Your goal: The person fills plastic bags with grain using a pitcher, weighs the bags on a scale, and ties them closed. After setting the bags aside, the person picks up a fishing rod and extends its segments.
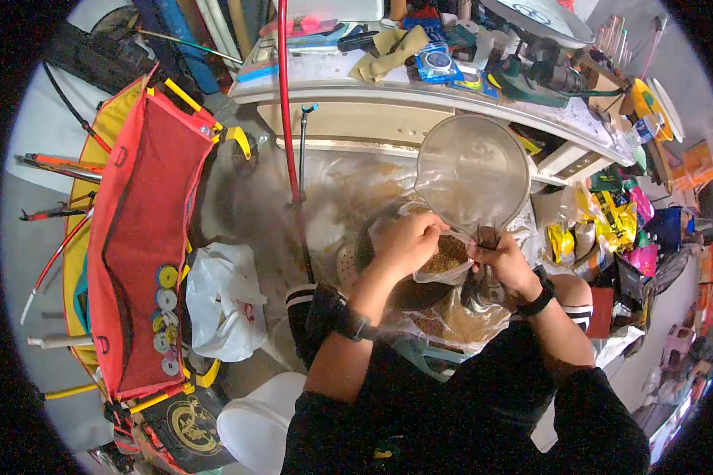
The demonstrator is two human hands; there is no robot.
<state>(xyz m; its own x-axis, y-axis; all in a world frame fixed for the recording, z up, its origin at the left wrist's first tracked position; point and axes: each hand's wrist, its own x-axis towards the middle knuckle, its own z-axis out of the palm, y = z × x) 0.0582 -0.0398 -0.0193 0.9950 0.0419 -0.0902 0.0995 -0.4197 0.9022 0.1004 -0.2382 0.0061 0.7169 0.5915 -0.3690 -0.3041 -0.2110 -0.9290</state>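
The longest thing in view is a cluttered white desk (348, 93) across the top. A red mesh bag on a yellow frame (146, 229) stands at the left. Near the middle, a dark round tub (365, 247) sits between the person's knees, with a clear round container (473, 162) just beyond the hands. A crumpled white plastic bag (226, 305) lies between the red one and the person. Over the tub is a small clear pouch (442, 277), its mouth open on brown granules (450, 255). The left hand's (410, 245) grip pinches one edge; the right hand's (503, 263) fingers are closed on the opposite edge.
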